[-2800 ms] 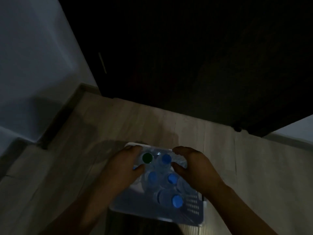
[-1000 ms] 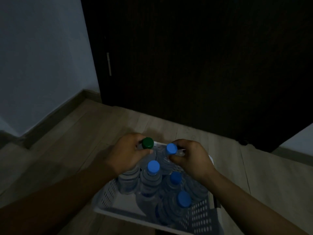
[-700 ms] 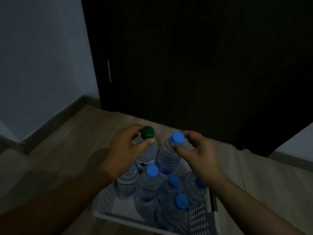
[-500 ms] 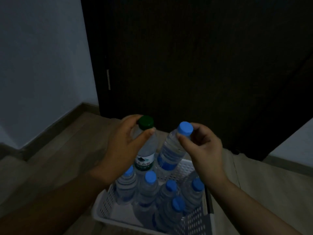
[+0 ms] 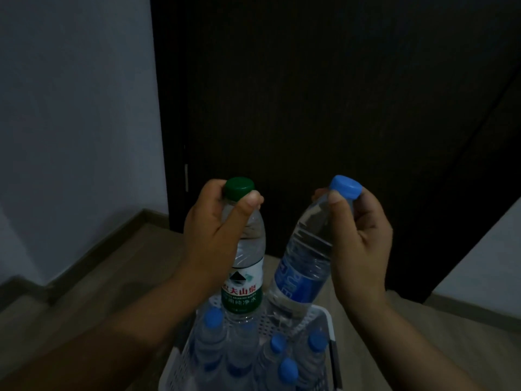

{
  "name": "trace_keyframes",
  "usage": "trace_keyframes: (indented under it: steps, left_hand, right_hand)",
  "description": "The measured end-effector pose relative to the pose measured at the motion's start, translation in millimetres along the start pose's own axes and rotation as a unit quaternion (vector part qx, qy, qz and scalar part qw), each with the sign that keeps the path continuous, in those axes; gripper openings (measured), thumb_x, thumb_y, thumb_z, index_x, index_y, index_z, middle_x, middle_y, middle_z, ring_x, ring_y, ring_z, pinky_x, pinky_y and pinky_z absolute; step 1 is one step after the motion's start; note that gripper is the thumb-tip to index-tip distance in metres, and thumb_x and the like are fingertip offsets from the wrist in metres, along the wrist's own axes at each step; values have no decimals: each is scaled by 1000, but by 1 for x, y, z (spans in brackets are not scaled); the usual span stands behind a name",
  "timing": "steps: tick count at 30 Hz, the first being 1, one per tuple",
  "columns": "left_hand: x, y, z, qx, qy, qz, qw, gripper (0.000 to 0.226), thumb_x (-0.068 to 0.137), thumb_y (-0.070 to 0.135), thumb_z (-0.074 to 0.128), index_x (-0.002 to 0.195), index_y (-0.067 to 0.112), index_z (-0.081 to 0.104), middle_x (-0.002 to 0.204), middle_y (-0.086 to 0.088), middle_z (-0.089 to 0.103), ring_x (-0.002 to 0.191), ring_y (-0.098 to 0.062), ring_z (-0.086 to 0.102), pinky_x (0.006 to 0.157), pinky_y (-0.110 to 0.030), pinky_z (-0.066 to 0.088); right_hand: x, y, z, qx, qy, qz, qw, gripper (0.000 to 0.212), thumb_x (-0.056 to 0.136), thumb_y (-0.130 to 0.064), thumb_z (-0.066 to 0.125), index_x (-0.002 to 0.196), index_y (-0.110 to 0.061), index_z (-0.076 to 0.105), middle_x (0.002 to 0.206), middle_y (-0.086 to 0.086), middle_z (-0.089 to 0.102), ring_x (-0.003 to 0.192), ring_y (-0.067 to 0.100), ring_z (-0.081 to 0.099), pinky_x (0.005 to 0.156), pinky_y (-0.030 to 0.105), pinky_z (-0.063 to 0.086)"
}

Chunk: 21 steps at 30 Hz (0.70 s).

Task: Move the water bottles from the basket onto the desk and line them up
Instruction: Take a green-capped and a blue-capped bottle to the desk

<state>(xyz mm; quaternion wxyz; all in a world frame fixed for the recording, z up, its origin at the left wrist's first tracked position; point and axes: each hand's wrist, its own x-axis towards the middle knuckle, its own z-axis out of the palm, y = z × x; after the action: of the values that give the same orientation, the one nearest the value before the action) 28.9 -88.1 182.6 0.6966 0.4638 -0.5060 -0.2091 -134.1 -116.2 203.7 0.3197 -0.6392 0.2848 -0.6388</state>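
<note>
My left hand [image 5: 214,238] grips the neck of a green-capped water bottle [image 5: 245,280] with a green and white label, held upright above the basket. My right hand [image 5: 361,244] pinches the neck of a blue-capped water bottle [image 5: 304,266] with a blue label, tilted with its base toward the left. Both bottles hang clear of the white perforated basket [image 5: 328,320], which stands on the floor below. Several blue-capped bottles [image 5: 279,362] stand upright inside it. No desk is in view.
A dark wooden door [image 5: 324,108] fills the space ahead. A white wall [image 5: 76,122] with a dark skirting board runs along the left, and another pale wall [image 5: 485,266] shows at the right. The floor [image 5: 93,294] is light wood. The room is dim.
Both hands took hold of a bottle each in the basket and lifted them up and out. The view has risen, so the basket now sits lower in the frame.
</note>
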Motion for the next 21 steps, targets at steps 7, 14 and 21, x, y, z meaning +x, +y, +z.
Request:
trace_keyframes:
  steps: [7, 14, 21]
  left_hand:
    - [23, 37, 5, 14, 30, 46, 998, 32, 87, 42, 59, 95, 11, 58, 86, 0, 71, 82, -11, 69, 70, -24, 56]
    - [62, 49, 12, 30, 3, 44, 999, 25, 86, 42, 57, 93, 17, 59, 87, 4, 71, 78, -6, 69, 65, -16, 54]
    - [137, 104, 23, 22, -13, 15, 1000, 31, 81, 43, 56, 94, 15, 59, 87, 3, 72, 77, -5, 69, 63, -13, 52]
  right_hand:
    - [29, -22, 3, -17, -31, -23, 999, 19, 92, -34, 54, 108, -26, 60, 96, -1, 67, 85, 11, 67, 69, 20, 55]
    - [64, -25, 9, -4, -10, -26, 1000, 12, 90, -32, 54, 99, -36, 62, 91, -8, 69, 81, 7, 68, 64, 13, 52]
    - [149, -65, 19, -29, -25, -7, 999, 16, 89, -31, 56, 104, -31, 62, 91, -6, 69, 81, 8, 68, 66, 15, 53]
